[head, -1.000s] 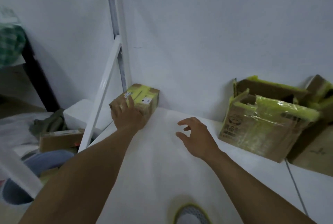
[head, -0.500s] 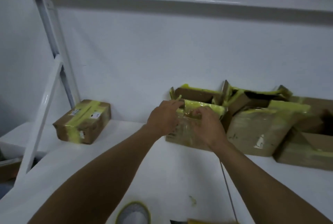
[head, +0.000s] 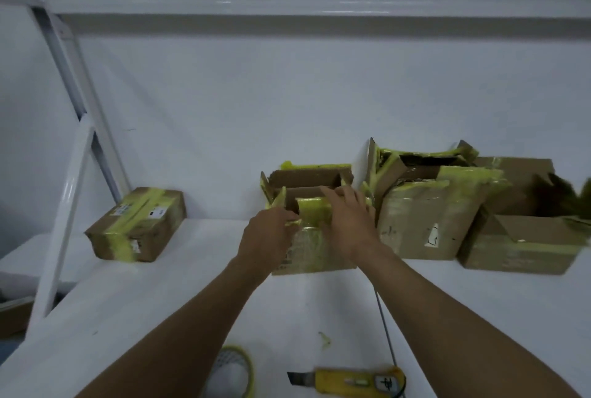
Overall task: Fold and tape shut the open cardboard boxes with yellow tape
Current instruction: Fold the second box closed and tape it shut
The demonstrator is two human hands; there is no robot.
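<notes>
yellow utility knife (head: 347, 382) near front edge of white table (head: 160, 295); white shelf frame (head: 67, 199) left.

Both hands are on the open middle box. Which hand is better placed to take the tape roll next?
Left hand, probably. The tape roll lies at the near edge just beside the left forearm; the utility knife lies between it and the right arm. Both start at the open box.

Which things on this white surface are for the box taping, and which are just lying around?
For the job: middle open box, gripped by left hand and right hand; second open box; far-right open box; yellow tape roll; utility knife, probably for cutting tape.
Lying about: already taped box; tape scrap; white frame post.
</notes>
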